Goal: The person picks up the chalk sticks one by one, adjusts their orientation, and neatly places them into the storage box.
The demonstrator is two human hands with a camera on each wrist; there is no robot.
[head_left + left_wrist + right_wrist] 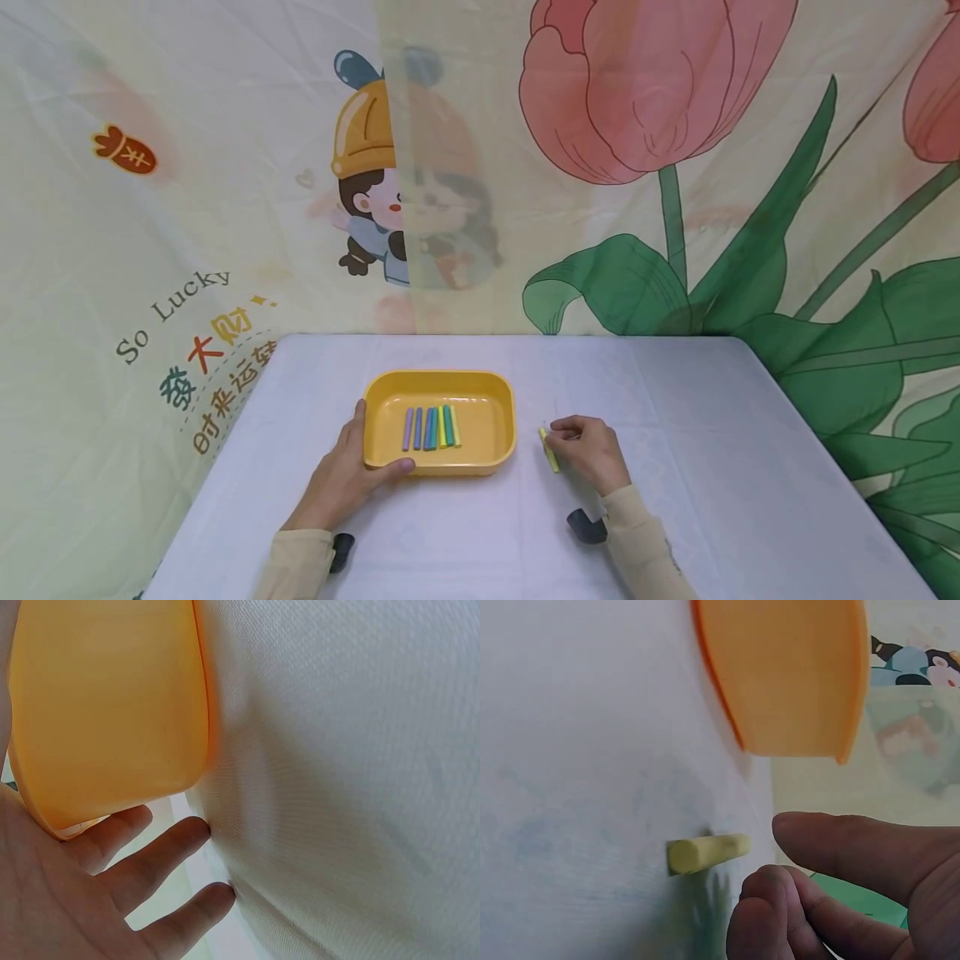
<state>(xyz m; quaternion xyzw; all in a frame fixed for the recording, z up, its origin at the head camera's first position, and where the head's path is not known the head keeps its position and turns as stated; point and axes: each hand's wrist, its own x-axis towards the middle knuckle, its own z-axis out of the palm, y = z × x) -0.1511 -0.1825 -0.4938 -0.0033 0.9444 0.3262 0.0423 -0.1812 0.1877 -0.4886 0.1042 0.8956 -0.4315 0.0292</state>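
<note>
I see one yellow tray (pixel 439 392) on the table (pixel 712 467). Six chalk sticks (pixel 431 427) lie in it. My left hand (pixel 347 479) rests on its left side, fingers spread. One yellow chalk (pixel 548 449) lies just right of the tray, and my right hand (pixel 591 452) pinches it.

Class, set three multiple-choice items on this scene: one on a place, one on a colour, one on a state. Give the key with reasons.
1. Where does the yellow chalk outside the tray lie?
A. on the table right of the tray
B. in the tray
C. on the floor

2. What colour is the tray?
A. blue
B. yellow
C. red

3. What does the left hand do?
A. lifts a chalk
B. makes a fist in the air
C. rests against the tray

Key: 1 A, it lies on the cloth by the right hand; 2 B, its rim is yellow; 3 C, thumb on the front wall.
</note>
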